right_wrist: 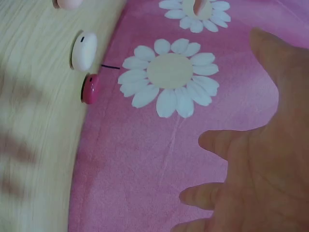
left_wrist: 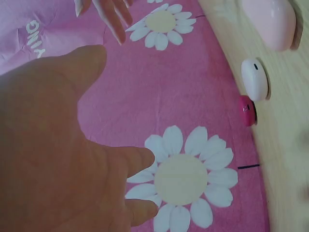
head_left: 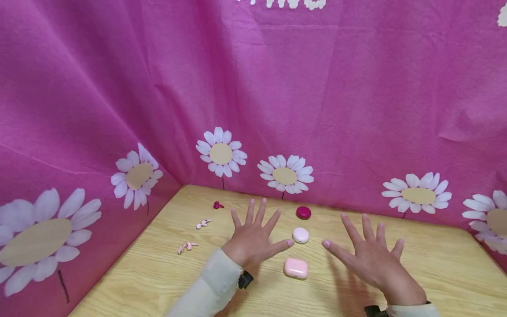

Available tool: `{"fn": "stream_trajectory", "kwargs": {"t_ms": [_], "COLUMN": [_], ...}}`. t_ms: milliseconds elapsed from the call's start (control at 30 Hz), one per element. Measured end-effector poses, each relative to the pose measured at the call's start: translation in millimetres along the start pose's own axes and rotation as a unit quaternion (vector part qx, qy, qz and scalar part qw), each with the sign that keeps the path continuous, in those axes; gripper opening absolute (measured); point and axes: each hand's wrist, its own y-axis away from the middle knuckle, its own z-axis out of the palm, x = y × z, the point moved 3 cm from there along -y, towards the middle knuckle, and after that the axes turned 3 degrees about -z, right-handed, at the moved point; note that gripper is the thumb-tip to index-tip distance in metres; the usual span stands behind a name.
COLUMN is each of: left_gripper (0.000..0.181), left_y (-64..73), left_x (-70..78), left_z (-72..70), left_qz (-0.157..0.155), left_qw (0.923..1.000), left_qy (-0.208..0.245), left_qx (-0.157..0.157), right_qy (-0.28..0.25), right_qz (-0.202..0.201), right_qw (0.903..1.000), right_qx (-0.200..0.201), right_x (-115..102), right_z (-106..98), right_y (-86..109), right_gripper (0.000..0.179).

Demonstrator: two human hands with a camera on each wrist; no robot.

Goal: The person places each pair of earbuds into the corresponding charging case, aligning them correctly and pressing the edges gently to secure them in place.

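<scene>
Both hands hover above the table with fingers spread and nothing held. The left hand (head_left: 253,240) is between the earbuds and the column of charging cases; the right hand (head_left: 374,259) is to the right of the cases. From back to front stand a dark magenta earbud case (head_left: 303,213), a round white-pink earbud case (head_left: 300,235) and a larger pink earbud case (head_left: 295,268), all with lids down. Left of them lie magenta earbuds (head_left: 218,205), pale pink earbuds (head_left: 203,224) and pink earbuds (head_left: 188,247). In the left wrist view, the left palm (left_wrist: 53,140) blocks much of the scene.
A light wood-grain table (head_left: 150,281) carries everything. A magenta cloth (head_left: 356,97) printed with white daisies hangs behind it and along the left side. Dark wrist straps (head_left: 245,279) show at the sleeves. The right hand's shadow falls on the tabletop.
</scene>
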Motion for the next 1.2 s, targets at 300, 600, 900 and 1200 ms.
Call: {"fn": "stream_trajectory", "kwargs": {"t_ms": [300,600,900,1200], "left_gripper": [0.087,0.087,0.079,0.042], "left_y": [-1.3,-2.0,-0.2,-9.1], "left_x": [3.9,15.3,23.9,14.8], "left_z": [7.6,17.2,25.5,45.9], "left_qz": [0.016,0.05,0.098,0.092], "left_qw": [0.9996,0.9971,0.9935,0.9759], "left_qy": [-0.022,0.021,-0.001,0.17], "left_qx": [-0.01,-0.054,-0.057,-0.101], "right_qy": [-0.008,-0.009,-0.062,-0.101], "right_qz": [0.002,-0.035,-0.083,-0.075], "right_qw": [0.9997,0.999,0.9945,0.992], "right_qx": [-0.024,-0.026,-0.008,-0.009], "right_x": [-8,-10,-15,-21], "right_z": [10,18,34,60], "right_y": [-1.1,-2.9,-11.6,-23.3], "right_gripper": [0.092,0.093,0.083,0.042]}}
